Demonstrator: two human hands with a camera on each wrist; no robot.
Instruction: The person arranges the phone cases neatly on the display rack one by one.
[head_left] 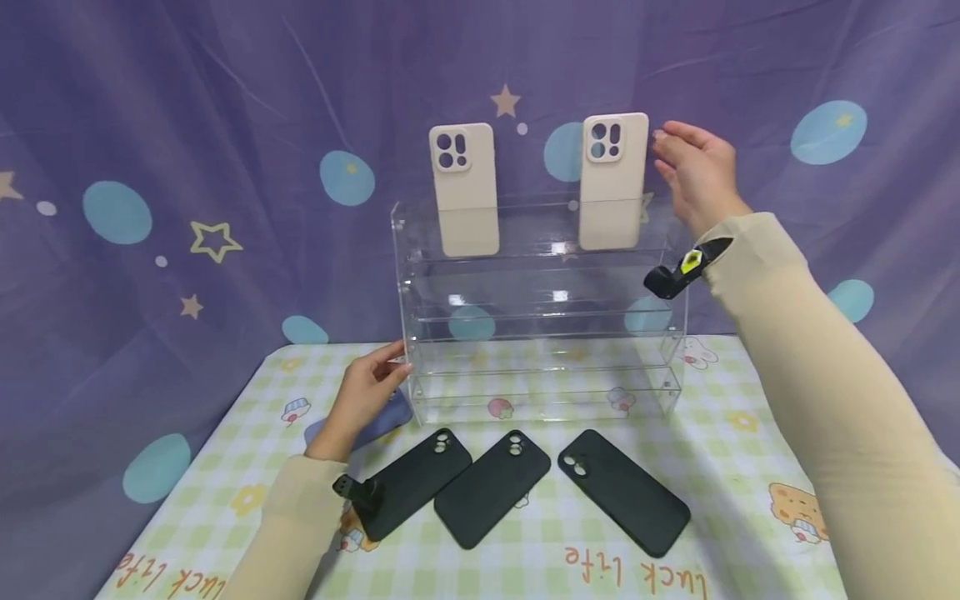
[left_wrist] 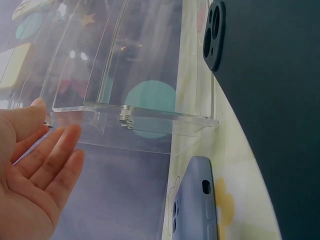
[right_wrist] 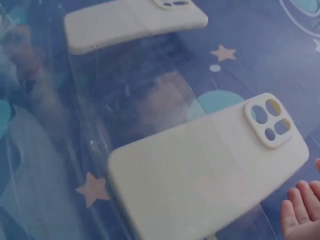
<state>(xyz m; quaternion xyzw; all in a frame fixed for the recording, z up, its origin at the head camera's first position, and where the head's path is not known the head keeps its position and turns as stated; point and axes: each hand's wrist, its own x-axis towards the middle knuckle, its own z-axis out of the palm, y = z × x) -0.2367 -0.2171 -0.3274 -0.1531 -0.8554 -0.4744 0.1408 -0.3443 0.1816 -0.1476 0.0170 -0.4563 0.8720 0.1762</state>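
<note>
A clear acrylic tiered display rack stands on the table. Two cream phone cases lean upright in its top tier: the left case and the right case. Just off the right case's edge is my right hand, fingers loosely bent and holding nothing; only its fingers show in the right wrist view. My left hand rests its fingertips against the rack's left side, low down. In the left wrist view those fingers are relaxed beside the transparent panel; exact contact is hard to see.
Three black phone cases lie before the rack: left, middle and right. A blue-grey phone case lies beside the rack, partly behind my left hand in the head view. A purple patterned curtain hangs behind the table.
</note>
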